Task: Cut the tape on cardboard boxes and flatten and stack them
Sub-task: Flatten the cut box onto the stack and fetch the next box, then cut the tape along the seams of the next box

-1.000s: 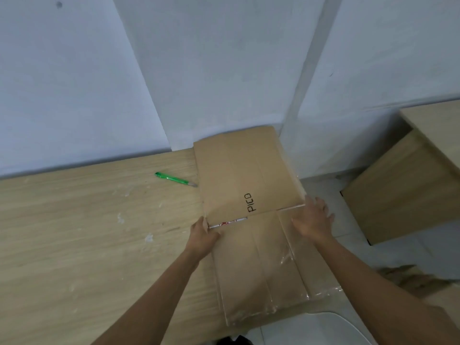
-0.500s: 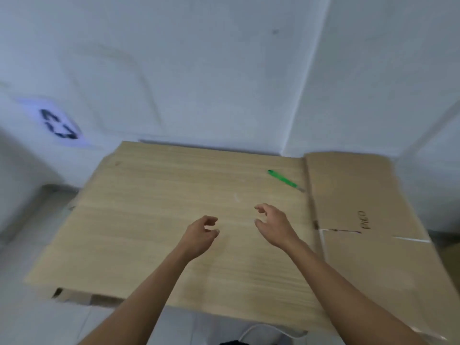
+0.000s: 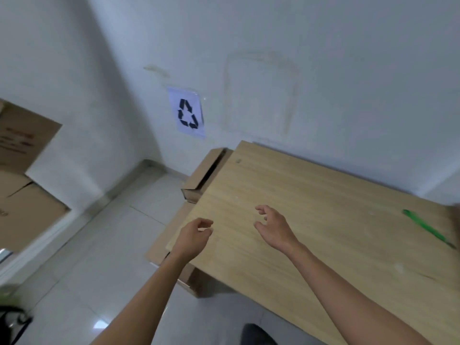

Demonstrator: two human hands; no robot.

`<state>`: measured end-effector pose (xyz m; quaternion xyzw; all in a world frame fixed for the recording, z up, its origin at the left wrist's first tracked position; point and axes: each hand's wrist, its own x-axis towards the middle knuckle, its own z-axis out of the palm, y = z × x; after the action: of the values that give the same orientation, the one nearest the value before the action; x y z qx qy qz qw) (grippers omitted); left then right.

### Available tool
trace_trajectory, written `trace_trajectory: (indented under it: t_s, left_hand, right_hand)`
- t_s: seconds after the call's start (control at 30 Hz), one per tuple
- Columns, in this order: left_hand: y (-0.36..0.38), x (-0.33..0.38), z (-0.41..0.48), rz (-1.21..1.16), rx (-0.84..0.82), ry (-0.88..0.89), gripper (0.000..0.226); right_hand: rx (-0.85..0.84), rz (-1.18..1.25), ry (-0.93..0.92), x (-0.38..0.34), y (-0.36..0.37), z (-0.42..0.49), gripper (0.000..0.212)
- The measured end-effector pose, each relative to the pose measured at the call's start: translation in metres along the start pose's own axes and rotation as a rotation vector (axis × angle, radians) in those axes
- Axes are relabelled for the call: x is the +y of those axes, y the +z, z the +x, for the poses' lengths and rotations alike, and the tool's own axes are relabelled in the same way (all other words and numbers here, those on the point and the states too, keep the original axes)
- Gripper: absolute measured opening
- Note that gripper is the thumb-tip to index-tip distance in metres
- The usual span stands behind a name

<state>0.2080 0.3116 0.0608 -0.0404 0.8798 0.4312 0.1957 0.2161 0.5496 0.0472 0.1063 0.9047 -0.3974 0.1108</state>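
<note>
Swing empty, loosely curled left hand and right hand toward stacked cardboard boxes, gripping opposite sides evenly.

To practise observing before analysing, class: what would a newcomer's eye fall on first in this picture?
First, the two empty hands, the left hand and right hand, fingers loosely curled, held out over the left end of the wooden table. Then the black recycling sign on the white wall beyond, and the slim green tool lying near the table's right edge.
</note>
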Motion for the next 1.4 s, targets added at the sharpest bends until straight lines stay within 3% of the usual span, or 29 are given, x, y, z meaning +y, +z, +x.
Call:
trace_trajectory:
  t_s: [0.27, 0.53, 0.7, 0.87, 1.0, 1.13, 1.3, 1.4]
  left_hand:
    - [-0.081, -0.048, 0.096, -0.096, 0.082, -0.105, 0.015]
    - [-0.140, -0.070, 0.203, -0.142, 0.032, -0.233, 0.013]
    - [-0.158, -0.090, 0.277, -0.187, -0.072, -0.261, 0.020]
    - [-0.160, -0.124, 0.379, -0.123, -0.246, -0.249, 0.016]
    - [-0.136, -0.159, 0.450, -0.017, -0.364, -0.236, 0.039]
    - [-0.102, -0.193, 0.500, -0.025, -0.378, -0.243, 0.064]
    - [-0.063, -0.225, 0.542, -0.143, -0.593, -0.362, 0.099]
    - [-0.051, -0.239, 0.557, -0.225, -0.745, -0.383, 0.118]
  right_hand:
    - [-0.033, 0.074, 0.003, -0.071, 0.066, 0.123, 0.046]
    - [-0.038, 0.185, 0.159, -0.123, 0.117, 0.224, 0.046]
    - [-0.068, 0.099, 0.216, -0.145, 0.155, 0.272, 0.051]
    - [0.068, 0.102, 0.402, -0.137, 0.206, 0.332, 0.054]
    - [0.204, 0.113, 0.722, -0.108, 0.252, 0.371, 0.055]
    - [0.349, 0.169, 0.984, -0.068, 0.286, 0.395, 0.063]
    - [0.469, 0.317, 1.076, -0.019, 0.318, 0.401, 0.091]
    - [0.528, 0.376, 1.063, -0.004, 0.324, 0.398, 0.092]
